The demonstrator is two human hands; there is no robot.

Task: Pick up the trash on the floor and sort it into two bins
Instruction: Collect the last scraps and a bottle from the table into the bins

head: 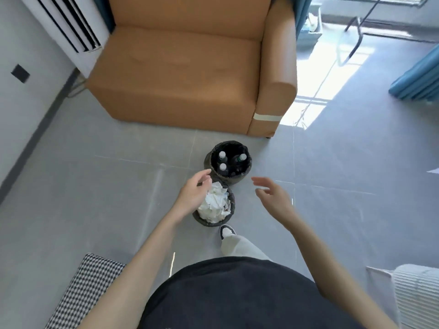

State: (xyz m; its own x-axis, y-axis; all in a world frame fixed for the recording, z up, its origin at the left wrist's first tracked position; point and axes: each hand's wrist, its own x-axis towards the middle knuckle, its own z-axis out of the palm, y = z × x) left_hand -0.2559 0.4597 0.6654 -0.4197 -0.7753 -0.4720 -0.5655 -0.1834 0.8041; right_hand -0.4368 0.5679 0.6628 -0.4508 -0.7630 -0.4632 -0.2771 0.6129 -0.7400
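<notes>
**A:** What are the hands doing?

**B:** Both are hanging empty. The left hand (193,193) is hovering at the near bin (209,223), fingers loosely bent and pinching nothing. The right hand (273,195) is floating over bare floor (95,186) just right of the bins, fingers spread and relaxed.

**A:** And the trash?

**B:** It is sitting sorted, as far as I can see. Crumpled white paper (215,203) is heaping above the rim of the near bin. The far bin (247,150), which is touching or nearly touching the near one, is holding capped bottles (222,167) standing upright in its dark liner.

**A:** So the job is finishing up?

**B:** I am judging it nearly done. The floor around the bins and in front of the sofa (190,74) is showing no litter. One pale scrap (433,170) is peeking in at the far right edge, well apart from the bins, but it is too cut off for me to tell whether it is trash.

**A:** Anything left, then?

**B:** Possibly that scrap, and whatever is lying outside the camera's view.
</notes>
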